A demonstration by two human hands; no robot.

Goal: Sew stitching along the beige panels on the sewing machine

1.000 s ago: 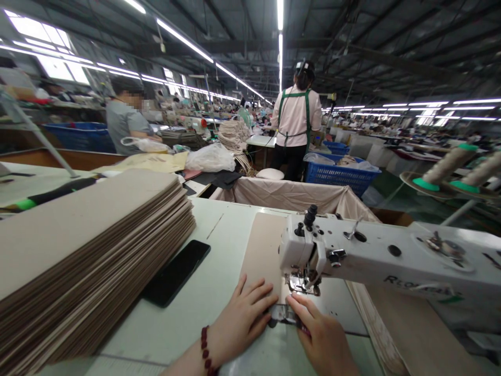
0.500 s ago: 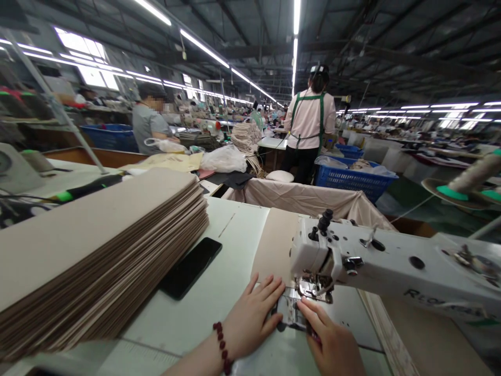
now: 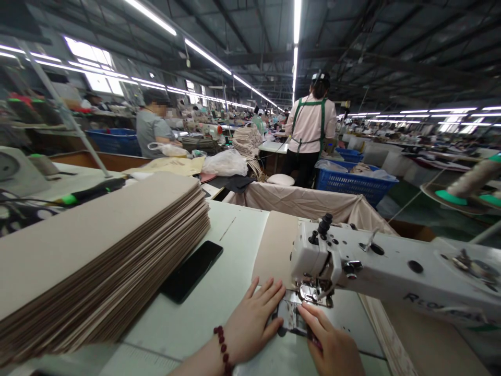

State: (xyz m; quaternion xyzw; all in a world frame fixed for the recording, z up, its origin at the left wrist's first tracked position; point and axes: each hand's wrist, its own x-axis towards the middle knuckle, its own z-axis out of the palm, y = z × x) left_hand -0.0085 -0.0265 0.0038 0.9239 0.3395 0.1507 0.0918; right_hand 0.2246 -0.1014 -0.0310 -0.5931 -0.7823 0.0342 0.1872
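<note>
My left hand (image 3: 256, 318), with a dark red bead bracelet at its wrist, lies with fingers spread on the near end of a beige fabric panel (image 3: 276, 248). That panel runs away from me, left of the presser foot (image 3: 311, 292) of a white sewing machine (image 3: 391, 261). Just in front of the foot, my right hand (image 3: 332, 339) has its fingertips near the metal plate. Its fingers are curled round a small dark object, mostly hidden in the palm.
A tall stack of beige panels (image 3: 105, 230) fills the left of the table, beside a black phone (image 3: 191, 271). Behind the table are a cloth-lined bin (image 3: 305, 198), a blue basket (image 3: 354, 183) and a standing person in a green-strapped apron (image 3: 311, 122).
The whole view has shifted slightly downward in the picture. Both hands and the beige panel keep nearly the same places at the machine.
</note>
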